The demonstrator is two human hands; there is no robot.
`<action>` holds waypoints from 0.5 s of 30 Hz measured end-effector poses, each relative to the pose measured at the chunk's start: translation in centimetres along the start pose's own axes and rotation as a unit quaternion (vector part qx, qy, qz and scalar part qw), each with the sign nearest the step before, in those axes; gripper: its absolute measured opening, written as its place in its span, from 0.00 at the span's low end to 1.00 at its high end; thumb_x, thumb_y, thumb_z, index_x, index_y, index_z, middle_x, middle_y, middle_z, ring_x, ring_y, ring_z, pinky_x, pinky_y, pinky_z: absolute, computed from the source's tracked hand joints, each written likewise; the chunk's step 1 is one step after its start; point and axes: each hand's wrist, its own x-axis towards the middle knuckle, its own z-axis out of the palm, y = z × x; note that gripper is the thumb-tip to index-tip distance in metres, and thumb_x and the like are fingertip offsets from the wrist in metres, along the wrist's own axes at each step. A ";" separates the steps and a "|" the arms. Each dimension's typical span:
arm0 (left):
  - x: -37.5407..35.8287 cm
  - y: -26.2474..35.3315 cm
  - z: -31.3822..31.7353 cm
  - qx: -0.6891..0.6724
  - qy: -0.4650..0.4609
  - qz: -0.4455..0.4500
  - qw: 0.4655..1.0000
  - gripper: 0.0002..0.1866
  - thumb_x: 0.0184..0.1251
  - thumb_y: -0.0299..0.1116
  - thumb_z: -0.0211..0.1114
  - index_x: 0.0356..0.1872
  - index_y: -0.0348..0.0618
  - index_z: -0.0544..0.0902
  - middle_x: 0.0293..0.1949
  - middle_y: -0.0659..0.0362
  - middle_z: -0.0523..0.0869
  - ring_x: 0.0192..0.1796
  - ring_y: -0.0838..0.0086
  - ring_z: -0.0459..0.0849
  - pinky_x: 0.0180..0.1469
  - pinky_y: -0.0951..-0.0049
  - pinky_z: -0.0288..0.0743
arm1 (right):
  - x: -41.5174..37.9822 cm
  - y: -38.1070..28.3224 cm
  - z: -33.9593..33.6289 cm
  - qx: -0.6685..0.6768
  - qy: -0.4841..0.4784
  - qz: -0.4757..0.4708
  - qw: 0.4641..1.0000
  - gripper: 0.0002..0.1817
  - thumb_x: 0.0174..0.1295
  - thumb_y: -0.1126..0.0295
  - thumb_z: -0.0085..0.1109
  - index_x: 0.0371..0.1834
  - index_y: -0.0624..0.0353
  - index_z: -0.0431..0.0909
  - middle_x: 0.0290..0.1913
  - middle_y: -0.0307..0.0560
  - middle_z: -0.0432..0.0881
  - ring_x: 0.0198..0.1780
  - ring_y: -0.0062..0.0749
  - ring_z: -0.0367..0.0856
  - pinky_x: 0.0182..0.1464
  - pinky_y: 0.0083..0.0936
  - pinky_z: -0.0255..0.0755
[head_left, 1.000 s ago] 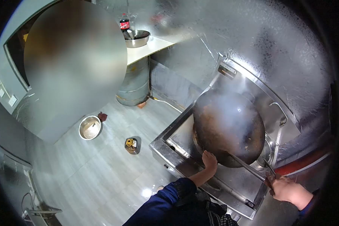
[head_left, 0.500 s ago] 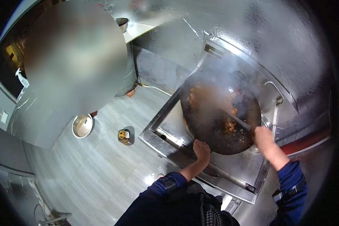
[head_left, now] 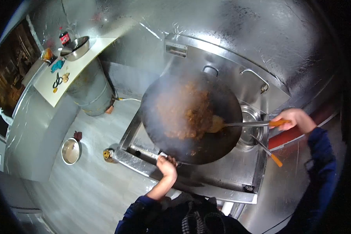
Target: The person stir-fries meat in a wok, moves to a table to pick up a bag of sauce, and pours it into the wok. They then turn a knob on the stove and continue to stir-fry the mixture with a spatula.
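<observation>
A large dark wok (head_left: 222, 146) sits on the steel stove (head_left: 222, 175), with steaming brown-orange food (head_left: 183, 113) in it. My right hand (head_left: 294, 119) is closed around the orange handle of a long metal spatula (head_left: 247, 124), whose blade touches the food's right side. At the wok's near-left rim, my left hand (head_left: 167, 165) has its fingers curled round the handle, which is partly hidden by the hand. Steam blurs the far part of the food.
A second orange-handled utensil (head_left: 267, 150) rests in a metal pot (head_left: 249, 134) right of the wok. A faucet (head_left: 257, 74) stands behind. On the left are a shelf (head_left: 52, 91) with a steel bowl (head_left: 77, 48), a floor bowl (head_left: 70, 151) and a bottle (head_left: 108, 155).
The view has shifted right. My right hand has moved outward from the wok with the spatula, whose blade now shows beside the food. The blurred area at left is gone, uncovering the shelf.
</observation>
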 end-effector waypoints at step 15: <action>0.2 -0.1 -0.1 0.001 -0.004 0.017 1.000 0.15 0.66 0.42 0.32 0.21 0.47 0.57 0.09 0.65 0.54 0.09 0.78 0.51 0.11 0.75 0.47 | 12.3 6.8 13.6 -0.517 0.419 -0.421 0.616 0.08 0.49 0.72 0.49 0.33 0.61 0.67 0.24 0.53 0.76 0.25 0.44 0.77 0.26 0.37 0.70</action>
